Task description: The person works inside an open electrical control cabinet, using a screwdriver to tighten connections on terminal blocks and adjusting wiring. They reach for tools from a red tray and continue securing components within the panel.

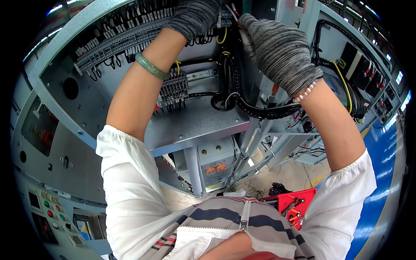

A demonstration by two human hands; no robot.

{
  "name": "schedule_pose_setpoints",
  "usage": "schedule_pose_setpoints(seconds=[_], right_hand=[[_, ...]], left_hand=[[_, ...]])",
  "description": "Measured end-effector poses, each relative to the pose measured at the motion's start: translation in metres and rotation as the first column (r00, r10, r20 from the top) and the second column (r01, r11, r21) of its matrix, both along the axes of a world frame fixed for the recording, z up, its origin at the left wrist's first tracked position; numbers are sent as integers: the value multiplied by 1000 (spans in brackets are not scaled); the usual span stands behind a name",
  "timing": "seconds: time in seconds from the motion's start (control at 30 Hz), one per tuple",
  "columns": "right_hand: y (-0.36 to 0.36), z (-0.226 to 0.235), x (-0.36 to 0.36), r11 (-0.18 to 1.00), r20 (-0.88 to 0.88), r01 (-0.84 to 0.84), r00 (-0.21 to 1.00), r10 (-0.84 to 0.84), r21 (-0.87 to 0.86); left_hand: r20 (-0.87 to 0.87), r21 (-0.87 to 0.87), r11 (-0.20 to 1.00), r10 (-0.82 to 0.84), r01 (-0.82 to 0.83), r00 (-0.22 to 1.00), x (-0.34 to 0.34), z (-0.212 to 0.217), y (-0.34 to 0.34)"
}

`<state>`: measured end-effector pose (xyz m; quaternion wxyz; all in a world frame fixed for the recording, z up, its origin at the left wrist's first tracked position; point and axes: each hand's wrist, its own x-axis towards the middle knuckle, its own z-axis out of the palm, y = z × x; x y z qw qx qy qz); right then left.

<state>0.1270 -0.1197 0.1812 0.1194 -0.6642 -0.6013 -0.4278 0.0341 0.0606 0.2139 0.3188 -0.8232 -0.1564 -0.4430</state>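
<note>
Both of my hands wear grey knitted gloves and reach up into an open metal cabinet. My left hand [195, 19] is at the upper edge, in front of a long terminal strip [119, 45] with many labelled black wires; its fingertips are cut off or hidden. Right of it, my right hand [281, 50] is closed, its fingers curled near the ends of a few thin wires [232, 12] with pale sleeves. Just above its fingertips shows a green piece [246, 6], only partly in view. What the fingers grip cannot be made out.
Below is a shorter terminal block [174, 91] above a metal shelf [195, 132]. A thick black cable bundle [268, 112] curves to the right. On the floor stands a red toolbox [310, 197] with tools. A panel with buttons [50, 213] is at lower left.
</note>
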Motion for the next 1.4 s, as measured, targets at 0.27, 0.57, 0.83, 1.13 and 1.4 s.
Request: schedule_pose_setpoints(seconds=[0.27, 0.57, 0.83, 1.13, 1.4], right_hand=[[9, -13, 13, 961, -353, -267, 908, 227, -70], [33, -28, 25, 918, -933, -198, -179, 311, 344], [-13, -32, 11, 882, -745, -427, 518, 420, 201], [-26, -37, 21, 836, -653, -483, 550, 520, 259], [-30, -38, 28, 799, -674, -516, 474, 566, 309]], left_hand=[[0, -35, 998, -44, 44, 999, 17, -7, 3], [-3, -49, 996, -77, 77, 997, 11, -8, -1], [26, -305, 950, 82, -70, 996, 13, -14, 14], [289, -147, 958, -198, 247, 937, -4, -31, -5], [293, -487, 777, -286, 399, 913, -5, -23, -20]])
